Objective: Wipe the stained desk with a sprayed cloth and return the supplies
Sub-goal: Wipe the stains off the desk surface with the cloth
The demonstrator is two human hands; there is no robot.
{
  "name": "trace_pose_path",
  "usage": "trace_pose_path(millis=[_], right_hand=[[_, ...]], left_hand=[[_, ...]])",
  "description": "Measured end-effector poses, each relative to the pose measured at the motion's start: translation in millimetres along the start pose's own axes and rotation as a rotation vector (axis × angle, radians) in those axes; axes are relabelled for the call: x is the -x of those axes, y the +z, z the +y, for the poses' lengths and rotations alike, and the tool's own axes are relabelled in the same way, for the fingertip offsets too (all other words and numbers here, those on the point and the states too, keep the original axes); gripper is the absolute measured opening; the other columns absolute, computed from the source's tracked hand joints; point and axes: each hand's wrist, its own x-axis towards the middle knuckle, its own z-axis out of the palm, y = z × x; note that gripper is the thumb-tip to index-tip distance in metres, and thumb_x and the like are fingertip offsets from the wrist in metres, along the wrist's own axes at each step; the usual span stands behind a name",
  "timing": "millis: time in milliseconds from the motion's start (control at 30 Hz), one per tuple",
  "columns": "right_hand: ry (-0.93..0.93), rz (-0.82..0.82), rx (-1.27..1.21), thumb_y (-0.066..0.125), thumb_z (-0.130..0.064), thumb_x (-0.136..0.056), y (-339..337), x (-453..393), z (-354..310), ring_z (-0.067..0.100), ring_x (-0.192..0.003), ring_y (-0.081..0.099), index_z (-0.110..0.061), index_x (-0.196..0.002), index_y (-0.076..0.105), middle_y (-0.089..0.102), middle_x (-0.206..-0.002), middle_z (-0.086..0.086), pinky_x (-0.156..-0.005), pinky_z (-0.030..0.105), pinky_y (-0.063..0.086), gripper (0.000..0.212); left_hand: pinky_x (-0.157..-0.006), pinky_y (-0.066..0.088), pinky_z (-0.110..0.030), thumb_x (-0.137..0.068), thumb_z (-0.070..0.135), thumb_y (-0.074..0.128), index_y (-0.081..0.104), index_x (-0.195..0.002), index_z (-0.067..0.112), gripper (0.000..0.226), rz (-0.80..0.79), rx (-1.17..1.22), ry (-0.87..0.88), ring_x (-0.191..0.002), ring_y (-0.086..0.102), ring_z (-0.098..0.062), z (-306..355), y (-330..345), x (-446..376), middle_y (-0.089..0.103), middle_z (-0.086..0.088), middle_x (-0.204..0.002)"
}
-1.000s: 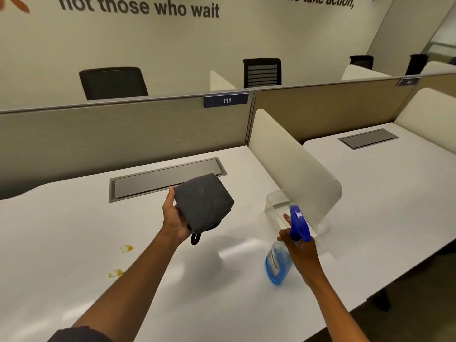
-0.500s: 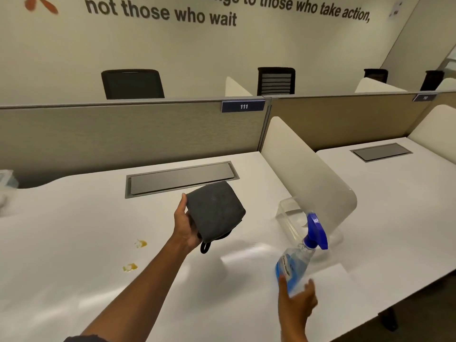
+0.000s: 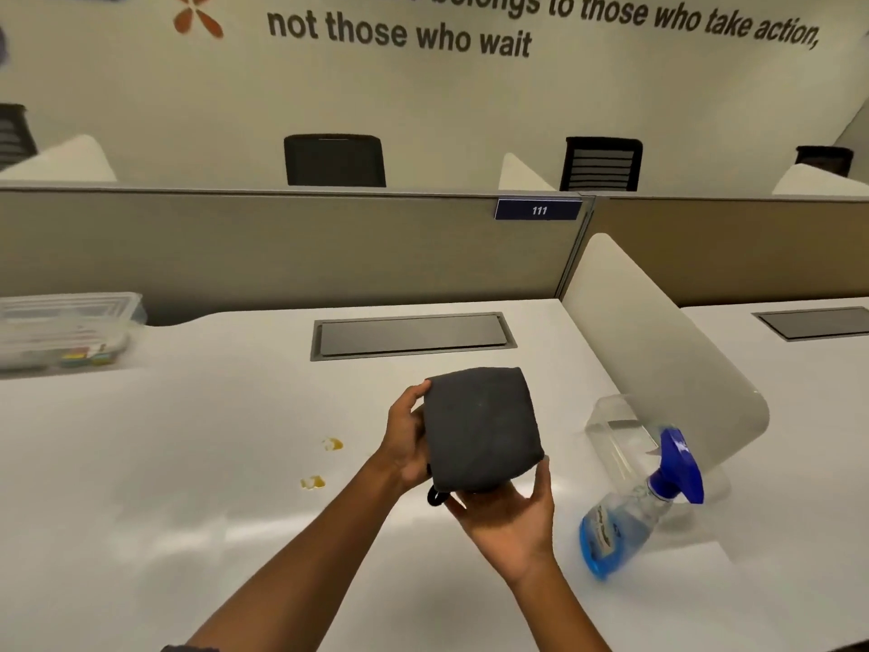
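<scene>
Both hands grip the folded dark grey cloth (image 3: 482,428), held in the air above the white table (image 3: 164,463). Left hand (image 3: 405,437): fingers wrapped behind the cloth's left edge, thumb on front. Right hand (image 3: 510,515): palm up, fingers cupped under the bottom edge, thumb on the right side.

Risks: the cloth may unfold during regrip. The right elbow could knock the clear spray bottle with blue trigger (image 3: 635,510), standing near on the right. The two yellow stains (image 3: 324,463) lie left of the cloth, unwiped; wiping off target would miss them.

Both forearms extend forward, converging.
</scene>
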Motion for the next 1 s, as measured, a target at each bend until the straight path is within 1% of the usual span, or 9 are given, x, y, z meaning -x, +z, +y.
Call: trace_pose_path(millis=[100, 200, 333, 500, 600, 667, 800, 933, 1000], right_hand=[[-0.049, -0.061, -0.015, 0.065, -0.065, -0.076, 0, -10, -3, 0.044, -0.126, 0.051, -0.018, -0.132, 0.059, 0.055, -0.139, 0.019, -0.105, 0.059, 0.039, 0.073], [-0.085, -0.08, 0.017, 0.068, -0.066, -0.072, -8, -19, -10, 0.042, -0.121, 0.056, -0.024, -0.131, 0.06, 0.059, -0.136, 0.015, -0.097, 0.059, 0.044, 0.072], [-0.058, -0.065, 0.045, 0.07, -0.064, -0.071, -24, -28, -20, 0.042, -0.112, 0.062, -0.024, -0.125, 0.064, 0.065, -0.127, 0.014, -0.093, 0.06, 0.047, 0.068], [-0.077, -0.034, 0.084, 0.07, -0.052, -0.075, -40, -36, -35, 0.04, -0.103, 0.065, -0.025, -0.123, 0.066, 0.068, -0.121, 0.013, -0.094, 0.061, 0.045, 0.055], [-0.088, 0.027, 0.141, 0.069, -0.045, -0.077, -46, -40, -48, 0.039, -0.113, 0.059, -0.023, -0.126, 0.063, 0.065, -0.127, 0.013, -0.107, 0.062, 0.034, 0.055], [-0.132, 0.101, 0.187, 0.059, -0.045, -0.086, -51, -43, -55, 0.037, -0.114, 0.059, -0.023, -0.126, 0.064, 0.065, -0.128, 0.012, -0.104, 0.059, 0.04, 0.046], [-0.323, 0.274, 0.411, 0.052, -0.037, -0.093, -53, -50, -71, 0.027, -0.105, 0.063, -0.02, -0.135, 0.054, 0.068, -0.12, 0.006, -0.086, 0.048, 0.056, 0.045], [-0.543, 0.623, 0.849, 0.059, -0.039, -0.092, -60, -54, -73, 0.027, -0.112, 0.055, -0.02, -0.137, 0.049, 0.059, -0.129, 0.006, -0.097, 0.046, 0.046, 0.049], [-0.688, 0.693, 1.221, 0.061, -0.042, -0.091, -68, -56, -64, 0.031, -0.118, 0.053, -0.021, -0.137, 0.047, 0.056, -0.132, 0.009, -0.099, 0.044, 0.045, 0.053]], left_hand=[[-0.079, 0.055, -0.032, -0.079, 0.03, 0.06, 0.075, -0.094, 0.011, 0.029, -0.03, -0.031, 0.031, -0.082, 0.069, -0.022, 0, 5, 2, 0.075, -0.006, -0.09], [-0.092, 0.052, -0.038, -0.087, 0.015, 0.047, 0.07, -0.114, 0.008, 0.036, 0.006, -0.143, 0.124, -0.103, 0.065, -0.026, 3, 2, -1, 0.071, -0.011, -0.11], [-0.099, 0.052, -0.037, -0.101, 0.019, 0.037, 0.063, -0.118, 0.011, 0.032, 0.083, -0.4, 0.271, -0.114, 0.067, -0.026, 8, -4, -8, 0.071, -0.01, -0.12], [-0.1, 0.049, -0.029, -0.098, 0.022, 0.051, 0.068, -0.105, 0.018, 0.019, 0.331, -0.748, 0.458, -0.113, 0.065, -0.018, 15, -24, -13, 0.072, -0.001, -0.113], [-0.099, 0.047, -0.027, -0.096, 0.027, 0.056, 0.065, -0.114, 0.018, 0.022, 0.495, -1.019, 0.498, -0.117, 0.061, -0.015, 21, -60, -1, 0.068, 0.002, -0.118], [-0.104, 0.041, -0.026, -0.096, 0.029, 0.058, 0.061, -0.124, 0.016, 0.031, 0.528, -1.182, 0.507, -0.123, 0.056, -0.015, 29, -92, 14, 0.063, 0.001, -0.129], [-0.116, 0.025, -0.036, -0.097, 0.034, 0.053, 0.045, -0.142, 0.013, 0.05, 0.58, -1.626, 0.407, -0.145, 0.033, -0.026, 52, -166, 41, 0.043, -0.01, -0.151], [-0.121, 0.016, -0.051, -0.099, 0.043, 0.043, 0.03, -0.15, 0.019, 0.059, 0.706, -1.808, 0.206, -0.152, 0.011, -0.027, 73, -230, 71, 0.021, -0.009, -0.163], [-0.121, 0.014, -0.051, -0.099, 0.046, 0.039, 0.023, -0.153, 0.021, 0.061, 0.732, -1.857, 0.147, -0.153, 0.006, -0.026, 83, -255, 86, 0.013, -0.007, -0.165]])
